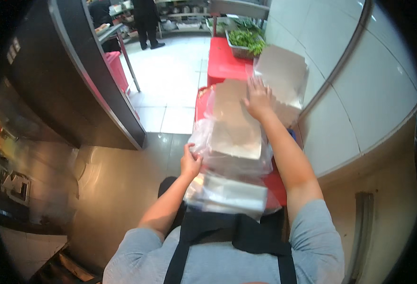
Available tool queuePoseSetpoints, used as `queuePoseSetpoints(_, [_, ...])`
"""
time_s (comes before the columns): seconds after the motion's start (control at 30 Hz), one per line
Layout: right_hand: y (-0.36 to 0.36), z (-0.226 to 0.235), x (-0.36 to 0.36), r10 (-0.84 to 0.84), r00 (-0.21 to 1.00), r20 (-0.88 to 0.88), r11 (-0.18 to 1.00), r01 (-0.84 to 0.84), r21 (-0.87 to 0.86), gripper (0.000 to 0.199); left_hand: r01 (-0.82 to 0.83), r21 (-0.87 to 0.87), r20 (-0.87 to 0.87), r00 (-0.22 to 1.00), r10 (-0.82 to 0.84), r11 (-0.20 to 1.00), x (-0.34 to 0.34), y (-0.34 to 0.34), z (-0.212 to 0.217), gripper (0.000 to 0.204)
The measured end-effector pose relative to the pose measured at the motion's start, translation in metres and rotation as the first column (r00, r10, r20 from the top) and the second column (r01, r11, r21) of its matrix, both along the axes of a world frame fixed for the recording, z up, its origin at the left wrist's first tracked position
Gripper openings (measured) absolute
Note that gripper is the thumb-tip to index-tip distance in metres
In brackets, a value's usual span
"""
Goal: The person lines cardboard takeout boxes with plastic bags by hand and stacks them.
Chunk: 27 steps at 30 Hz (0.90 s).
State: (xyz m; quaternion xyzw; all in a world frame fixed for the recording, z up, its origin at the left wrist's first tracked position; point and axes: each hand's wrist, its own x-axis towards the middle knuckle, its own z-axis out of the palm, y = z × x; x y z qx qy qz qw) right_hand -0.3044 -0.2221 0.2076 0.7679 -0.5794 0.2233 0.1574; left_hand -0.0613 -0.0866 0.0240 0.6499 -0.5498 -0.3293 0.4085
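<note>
A long brown cardboard sheet [237,109], its near part pale and shiny, lies partly in a clear plastic bag [200,135] in front of me. My left hand [191,163] is at the bag's left edge, fingers curled with the thin plastic between them. Flat across the far right edge of the cardboard rests my right hand [259,102], fingers stretched out. Beyond it, a second stack of cardboard [284,71] in clear plastic leans by the tiled wall. Closer to my body lies a pile of clear plastic bags [229,191].
Under the cardboard is a red surface [225,61]. A metal tray of leafy greens [246,40] stands at its far end. White tiles [341,113] line the right side. A dark partition [99,80] rises at left. Another person [146,23] stands far back, near shelves.
</note>
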Motion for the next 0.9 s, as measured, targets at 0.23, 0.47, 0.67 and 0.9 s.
queuePoseSetpoints(0.23, [0.045, -0.034, -0.011, -0.017, 0.996, -0.092, 0.995, 0.008, -0.096, 0.078, 0.073, -0.434, 0.267, 0.962, 0.051, 0.898, 0.021, 0.009, 0.018, 0.066])
queuePoseSetpoints(0.47, [0.099, -0.072, -0.02, 0.464, 0.885, -0.049, 0.878, -0.466, -0.106, 0.042, 0.273, -0.357, 0.121, 0.962, -0.246, 0.893, -0.01, 0.048, 0.019, 0.039])
queuePoseSetpoints(0.67, [0.09, -0.043, -0.021, 0.367, 0.924, -0.107, 0.928, -0.372, -0.032, 0.022, 0.549, -0.044, -0.538, 0.691, -0.483, 0.835, -0.029, 0.048, 0.012, 0.051])
queuePoseSetpoints(0.9, [0.053, 0.067, -0.018, 0.046, 0.996, 0.082, 0.997, -0.041, -0.073, 0.024, 0.676, 0.025, -0.681, 0.551, -0.482, 0.737, -0.044, 0.042, 0.035, 0.056])
